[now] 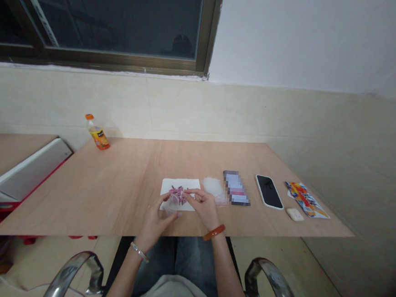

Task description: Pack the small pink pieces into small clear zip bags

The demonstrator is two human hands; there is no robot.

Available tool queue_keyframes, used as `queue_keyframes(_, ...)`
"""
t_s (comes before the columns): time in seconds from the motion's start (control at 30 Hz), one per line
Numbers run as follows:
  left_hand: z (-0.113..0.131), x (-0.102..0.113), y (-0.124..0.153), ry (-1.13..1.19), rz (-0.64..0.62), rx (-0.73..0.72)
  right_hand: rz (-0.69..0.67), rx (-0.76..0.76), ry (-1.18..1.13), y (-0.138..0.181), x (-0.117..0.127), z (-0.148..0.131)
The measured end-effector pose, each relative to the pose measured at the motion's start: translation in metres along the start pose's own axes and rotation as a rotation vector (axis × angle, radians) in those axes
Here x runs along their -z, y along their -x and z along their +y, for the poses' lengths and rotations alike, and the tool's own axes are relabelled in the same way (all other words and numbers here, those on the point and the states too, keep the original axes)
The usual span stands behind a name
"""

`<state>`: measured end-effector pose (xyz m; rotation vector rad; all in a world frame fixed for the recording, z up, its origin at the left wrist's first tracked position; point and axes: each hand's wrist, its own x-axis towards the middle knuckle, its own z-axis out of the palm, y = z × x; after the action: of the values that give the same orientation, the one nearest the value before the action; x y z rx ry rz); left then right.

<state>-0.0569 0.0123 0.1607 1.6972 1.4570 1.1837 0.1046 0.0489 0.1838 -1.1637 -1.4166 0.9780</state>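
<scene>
Pink and dark small pieces (178, 193) lie heaped on a flat white sheet (193, 184), set on the pale wooden tabletop (123, 184). The left hand (153, 218) pinches a clear plastic piece (171, 205) between thumb and fingers near the heap; the right hand (207, 208) has its fingertips at the heap's edge, though whether they grip anything I cannot tell. A brushing finger could scatter pieces off the sheet; squeezing too hard could crumple the plastic.
</scene>
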Motion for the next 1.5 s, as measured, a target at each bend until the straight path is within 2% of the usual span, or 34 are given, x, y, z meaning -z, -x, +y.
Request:
queue_keyframes(0.07, 0.001, 0.0, -0.001, 0.004, 0.004, -0.005, -0.071, -0.008, -0.017, 0.002, -0.003, -0.005)
queue_keyframes(0.13, 0.003, 0.0, -0.002, 0.002, 0.02, -0.013, -0.079, -0.032, -0.035, 0.002, -0.007, -0.003)
queue_keyframes(0.3, 0.009, 0.005, -0.002, -0.007, 0.035, -0.003, 0.11, -0.057, -0.004, -0.006, -0.01, 0.024)
queue_keyframes(0.47, 0.006, 0.007, -0.002, 0.012, 0.036, 0.017, 0.259, -0.122, 0.356, -0.011, -0.004, 0.069)
queue_keyframes(0.6, -0.001, 0.005, -0.003, 0.026, 0.02, 0.021, 0.207, -0.076, 0.583, -0.003, -0.003, 0.09)
queue_keyframes(0.7, -0.004, 0.005, -0.003, 0.031, 0.03, 0.023, 0.142, -0.067, 0.701, 0.003, -0.007, 0.087)
queue_keyframes(0.8, -0.003, 0.006, -0.003, 0.019, 0.022, 0.017, 0.119, -0.126, 0.774, 0.005, -0.012, 0.08)
queue_keyframes(0.93, 0.001, 0.009, -0.002, 0.013, -0.026, 0.011, 0.112, -0.117, 0.763, 0.004, -0.01, 0.084)
queue_keyframes(1.07, 0.005, 0.012, -0.002, 0.04, -0.081, 0.015, 0.18, -0.024, 0.556, 0.001, -0.006, 0.093)
queue_keyframes(1.17, 0.006, 0.012, -0.003, 0.057, -0.091, 0.019, 0.259, 0.031, 0.333, -0.002, -0.006, 0.086)
queue_keyframes(1.27, 0.005, 0.011, -0.003, 0.061, -0.091, 0.024, 0.253, 0.067, 0.163, -0.003, -0.005, 0.061)
queue_keyframes(1.4, 0.003, 0.009, -0.004, 0.082, -0.079, -0.005, 0.082, 0.159, 0.08, 0.0, -0.005, 0.018)
queue_keyframes(1.5, 0.001, 0.008, -0.003, 0.082, -0.071, -0.032, -0.041, 0.199, 0.087, 0.003, -0.01, -0.003)
